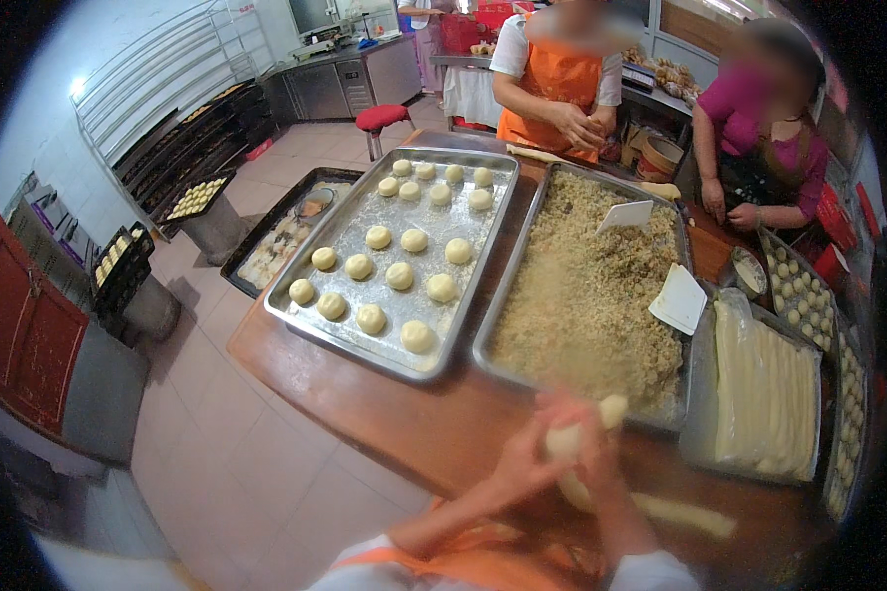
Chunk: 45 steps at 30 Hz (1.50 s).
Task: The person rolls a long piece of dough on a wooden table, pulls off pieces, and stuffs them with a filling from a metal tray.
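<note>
At the near edge of the wooden table, my left hand (528,455) and my right hand (597,455) come together around a pale dough ball (564,442). Both are closed on it, and motion blurs the fingers. A small lump of dough (613,410) shows just past my right fingertips; whether that hand touches it I cannot tell. Below my right hand a rope of dough (685,514) lies on the table, partly hidden by the wrist. Just beyond my hands stands a metal tray of crumbly filling (591,286) with two white scrapers (678,299), (626,216) in it.
Left of the filling, a metal tray (434,366) carries several round dough balls. At right lie dough strips under plastic (764,394) and trays of small dough pieces (800,295). Two people (562,89), (759,148) stand across the table. A red stool (382,118) stands behind.
</note>
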### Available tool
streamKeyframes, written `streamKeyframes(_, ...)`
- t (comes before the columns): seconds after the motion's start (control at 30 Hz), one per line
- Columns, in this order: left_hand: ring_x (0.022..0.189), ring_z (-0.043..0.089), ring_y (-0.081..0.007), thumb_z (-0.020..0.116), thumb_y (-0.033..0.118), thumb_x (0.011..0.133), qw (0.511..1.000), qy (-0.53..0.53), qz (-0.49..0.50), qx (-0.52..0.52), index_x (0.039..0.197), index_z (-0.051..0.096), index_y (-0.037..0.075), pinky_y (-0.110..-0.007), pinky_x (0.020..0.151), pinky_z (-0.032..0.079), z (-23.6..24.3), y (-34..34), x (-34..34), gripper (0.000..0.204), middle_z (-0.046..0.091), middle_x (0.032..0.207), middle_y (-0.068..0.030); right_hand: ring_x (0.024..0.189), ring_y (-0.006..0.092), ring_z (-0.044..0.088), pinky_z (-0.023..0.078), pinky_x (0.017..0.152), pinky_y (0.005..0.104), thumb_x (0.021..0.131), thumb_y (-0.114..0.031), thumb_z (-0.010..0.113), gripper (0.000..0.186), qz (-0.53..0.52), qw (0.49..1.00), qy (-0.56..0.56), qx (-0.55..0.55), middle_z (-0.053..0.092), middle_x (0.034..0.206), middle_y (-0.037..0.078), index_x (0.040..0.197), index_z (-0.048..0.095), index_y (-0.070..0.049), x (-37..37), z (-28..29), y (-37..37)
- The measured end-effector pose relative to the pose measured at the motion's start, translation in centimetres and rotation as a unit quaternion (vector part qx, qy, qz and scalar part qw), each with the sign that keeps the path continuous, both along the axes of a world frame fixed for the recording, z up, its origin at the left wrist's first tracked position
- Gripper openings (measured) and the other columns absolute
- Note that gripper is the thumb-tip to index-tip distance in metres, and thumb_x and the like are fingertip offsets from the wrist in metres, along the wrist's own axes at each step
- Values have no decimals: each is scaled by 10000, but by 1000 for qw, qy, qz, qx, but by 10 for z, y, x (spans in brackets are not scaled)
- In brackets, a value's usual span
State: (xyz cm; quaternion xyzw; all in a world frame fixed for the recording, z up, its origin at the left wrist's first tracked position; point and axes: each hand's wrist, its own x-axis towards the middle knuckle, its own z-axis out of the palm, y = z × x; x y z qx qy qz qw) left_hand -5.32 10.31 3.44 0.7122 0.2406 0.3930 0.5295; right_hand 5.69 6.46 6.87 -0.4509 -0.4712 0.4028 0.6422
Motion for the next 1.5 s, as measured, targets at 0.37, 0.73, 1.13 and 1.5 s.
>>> streamKeyframes(0.37, 968, 531, -195, 528, 287, 817, 1000, 5, -9, -18, 1112, 500, 37, -315, 821, 419, -1, -1, -9, 388, 563, 1033, -125, 1017, 186, 521, 338, 951, 326, 898, -278, 347, 395, 3, 998, -28, -52, 564, 1074, 104, 1130, 497, 4, -2, 1, -1)
streamKeyframes(0.73, 996, 523, -200, 531, 284, 823, 996, 10, -38, -76, 1156, 479, 31, -316, 860, 402, -6, -2, -14, 422, 546, 1095, -119, 1031, 216, 511, 314, 962, 338, 910, -276, 322, 401, 5, 999, -14, -28, 581, 1042, 127, 1100, 517, 18, -10, 8, -3)
streamKeyframes(1.13, 912, 540, -176, 486, 203, 837, 979, 17, -29, -203, 1071, 518, 17, -313, 821, 413, -2, -5, -20, 300, 584, 963, -120, 1137, 232, 420, 337, 950, 335, 916, -312, 324, 470, 45, 992, 3, -115, 411, 1262, 164, 1200, 408, 54, -12, 5, -1)
streamKeyframes(1.5, 807, 525, -157, 457, 210, 854, 955, -28, -36, -294, 1038, 531, 20, -290, 719, 432, -19, -5, -27, 275, 575, 897, -64, 1104, 218, 454, 348, 932, 310, 889, -257, 374, 447, 19, 988, -8, -152, 439, 1244, 151, 1224, 391, 39, -13, -15, 2)
